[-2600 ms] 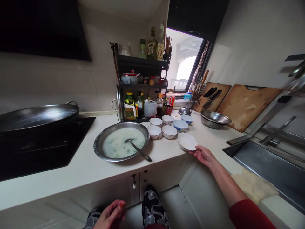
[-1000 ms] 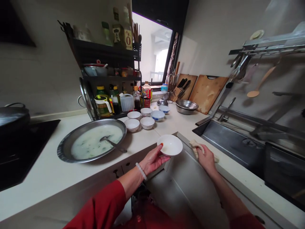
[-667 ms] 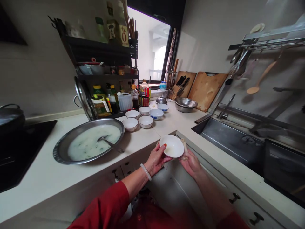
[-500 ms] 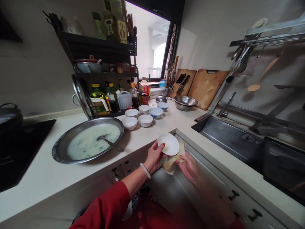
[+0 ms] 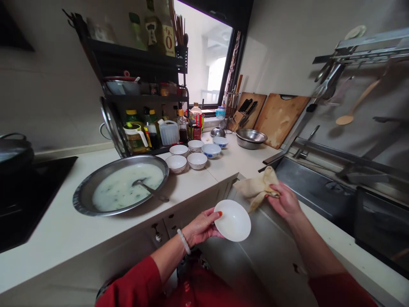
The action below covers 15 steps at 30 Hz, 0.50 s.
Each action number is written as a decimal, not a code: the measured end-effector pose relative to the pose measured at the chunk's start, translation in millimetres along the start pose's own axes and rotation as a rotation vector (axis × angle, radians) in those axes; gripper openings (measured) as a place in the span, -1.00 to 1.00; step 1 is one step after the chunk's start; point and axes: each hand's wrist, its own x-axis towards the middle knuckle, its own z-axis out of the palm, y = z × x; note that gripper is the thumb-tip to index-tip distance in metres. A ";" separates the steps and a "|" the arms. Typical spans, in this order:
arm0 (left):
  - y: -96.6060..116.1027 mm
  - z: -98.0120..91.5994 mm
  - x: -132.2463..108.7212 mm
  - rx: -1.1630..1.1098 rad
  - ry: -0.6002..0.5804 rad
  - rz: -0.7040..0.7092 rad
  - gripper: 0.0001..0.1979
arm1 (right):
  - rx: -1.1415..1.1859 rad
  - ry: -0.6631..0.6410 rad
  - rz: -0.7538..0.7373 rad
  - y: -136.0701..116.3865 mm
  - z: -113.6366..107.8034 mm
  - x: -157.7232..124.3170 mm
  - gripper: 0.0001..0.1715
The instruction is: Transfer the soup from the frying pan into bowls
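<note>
My left hand (image 5: 204, 225) grips a white bowl (image 5: 234, 221) by its rim, thumb on the inner side and fingers underneath. The bowl is tilted so that its inside faces me, in front of the counter edge. Up and to the right, my right hand (image 5: 284, 199) pinches a crumpled beige cloth (image 5: 260, 185), which hangs apart from the bowl near the sink-side counter. Several small bowls (image 5: 197, 160) stand on the counter beyond. Left of them is a wide steel basin (image 5: 79, 200) of whitish liquid with green bits, a ladle (image 5: 150, 189) resting in it.
A black sink (image 5: 306, 187) lies at the right, with a rack of hanging utensils (image 5: 361, 100) above. Steel bowls (image 5: 251, 138) and cutting boards (image 5: 283, 117) stand at the back. Bottles fill a black shelf (image 5: 140, 100). A cooktop (image 5: 41, 187) is at the far left.
My right hand has pulled the cloth away from the bowl, up and to the right. My left hand has lowered the bowl slightly towards me.
</note>
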 end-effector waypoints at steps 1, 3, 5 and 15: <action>0.1 0.0 -0.3 -0.013 -0.009 -0.004 -0.36 | -0.029 -0.035 -0.024 -6.9 1.2 3.9 -0.69; 2.3 1.3 0.8 -0.017 -0.023 -0.018 -0.36 | -0.101 -0.132 -0.010 -11.4 6.7 8.4 -0.70; 5.4 4.4 3.6 -0.005 -0.038 -0.033 -0.38 | -0.165 -0.237 0.070 -3.6 15.2 8.6 -0.72; 9.9 7.7 4.6 -0.018 0.092 -0.010 -0.51 | -0.262 -0.382 0.288 26.5 17.9 -22.4 -0.80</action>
